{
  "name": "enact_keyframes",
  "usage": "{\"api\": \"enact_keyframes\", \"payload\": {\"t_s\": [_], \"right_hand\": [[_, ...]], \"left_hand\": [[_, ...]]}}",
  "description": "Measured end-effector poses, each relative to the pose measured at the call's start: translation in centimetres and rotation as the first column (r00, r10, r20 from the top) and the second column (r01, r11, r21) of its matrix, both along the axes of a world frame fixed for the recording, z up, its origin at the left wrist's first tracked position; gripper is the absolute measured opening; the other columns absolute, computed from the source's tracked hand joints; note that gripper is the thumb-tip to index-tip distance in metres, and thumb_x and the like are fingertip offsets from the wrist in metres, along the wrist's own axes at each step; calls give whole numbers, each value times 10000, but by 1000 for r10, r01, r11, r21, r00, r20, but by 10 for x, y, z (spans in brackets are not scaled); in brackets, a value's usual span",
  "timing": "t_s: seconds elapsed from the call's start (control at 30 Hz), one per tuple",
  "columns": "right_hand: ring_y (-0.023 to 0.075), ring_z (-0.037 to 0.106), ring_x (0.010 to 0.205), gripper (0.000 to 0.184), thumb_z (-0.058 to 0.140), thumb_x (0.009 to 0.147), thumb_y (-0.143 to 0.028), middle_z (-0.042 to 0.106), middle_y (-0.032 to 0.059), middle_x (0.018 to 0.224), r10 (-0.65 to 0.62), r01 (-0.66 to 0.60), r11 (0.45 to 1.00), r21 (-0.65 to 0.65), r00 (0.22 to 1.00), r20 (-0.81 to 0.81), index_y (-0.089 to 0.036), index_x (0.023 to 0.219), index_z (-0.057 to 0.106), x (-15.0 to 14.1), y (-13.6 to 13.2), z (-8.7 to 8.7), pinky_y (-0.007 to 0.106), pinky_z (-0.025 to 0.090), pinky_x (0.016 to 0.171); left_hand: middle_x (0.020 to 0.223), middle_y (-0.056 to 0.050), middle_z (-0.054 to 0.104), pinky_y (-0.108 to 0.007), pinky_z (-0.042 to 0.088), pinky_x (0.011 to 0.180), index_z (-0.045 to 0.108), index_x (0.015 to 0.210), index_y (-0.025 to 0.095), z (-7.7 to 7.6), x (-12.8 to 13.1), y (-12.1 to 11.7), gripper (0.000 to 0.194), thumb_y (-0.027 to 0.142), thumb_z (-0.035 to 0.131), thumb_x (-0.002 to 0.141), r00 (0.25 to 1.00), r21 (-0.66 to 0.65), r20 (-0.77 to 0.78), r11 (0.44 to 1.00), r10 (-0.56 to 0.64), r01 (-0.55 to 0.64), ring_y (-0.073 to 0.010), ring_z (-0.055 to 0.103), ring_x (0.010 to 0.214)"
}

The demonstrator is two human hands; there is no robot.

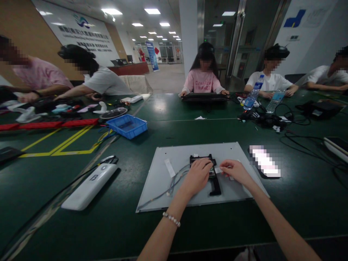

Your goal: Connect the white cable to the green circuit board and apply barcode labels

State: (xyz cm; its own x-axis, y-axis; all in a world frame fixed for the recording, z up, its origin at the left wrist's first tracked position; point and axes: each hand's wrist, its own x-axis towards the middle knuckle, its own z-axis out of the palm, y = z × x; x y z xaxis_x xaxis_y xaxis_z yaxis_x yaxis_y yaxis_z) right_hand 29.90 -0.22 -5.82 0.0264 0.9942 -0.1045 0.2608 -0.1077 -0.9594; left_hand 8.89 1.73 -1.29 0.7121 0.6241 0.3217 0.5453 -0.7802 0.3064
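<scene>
A pale grey flat panel [157,159] lies before me, with a black plastic bracket [215,188] on its middle. My left hand [198,175] rests over the bracket, its fingers laid across a small circuit board [211,173] that is partly hidden beneath them. Just to its right, my right hand [236,172] pinches a short strip of whitish tape [218,170] at the bracket's right side. Grey cables [160,197] run from the bracket towards the panel's lower left corner. Another white strip [170,168] is stuck on the panel further left.
A white power bank [91,186] with a black cable lies at left, a blue tray [127,126] beyond it. Right of the panel is a phone [265,161]. Water bottles [254,92] and tangled black cables [268,117] occupy the far right. Several people sit around the green table [174,128].
</scene>
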Motion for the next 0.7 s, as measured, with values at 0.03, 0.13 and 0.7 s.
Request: {"api": "enact_keyframes", "payload": {"t_s": [0.03, 0.13, 0.7], "right_hand": [[145, 655, 638, 206, 595, 711, -328, 657, 27, 760, 6, -6, 1000, 10, 1000, 9, -159, 825, 629, -2, 0, 0, 213, 501, 499], [156, 659, 636, 201, 589, 716, -326, 658, 26, 742, 10, -11, 999, 37, 1000, 28, -160, 821, 631, -5, -1, -1, 208, 488, 468], [158, 644, 610, 116, 567, 742, -257, 672, 27, 686, -2, -40, 984, 173, 972, 237, -169, 761, 641, -13, -5, 8, 257, 497, 601]], "left_hand": [[1253, -71, 510, -391, 304, 1061, 506, 1200, 211, 1, 0, -1, 359, 106, 369, 885, 1000, 0, -15, 1000, -18, 18, -196, 409, 1230], [1248, -77, 512, -410, 291, 1064, 516, 1204, 221, 6, 0, -4, 341, 154, 375, 900, 995, -2, -67, 998, -68, 68, -212, 393, 1249], [1206, -70, 504, -408, 323, 1022, 554, 1142, 231, 1, -1, -4, 296, 199, 466, 861, 985, 70, -129, 990, -113, 123, -230, 388, 1236]]}}
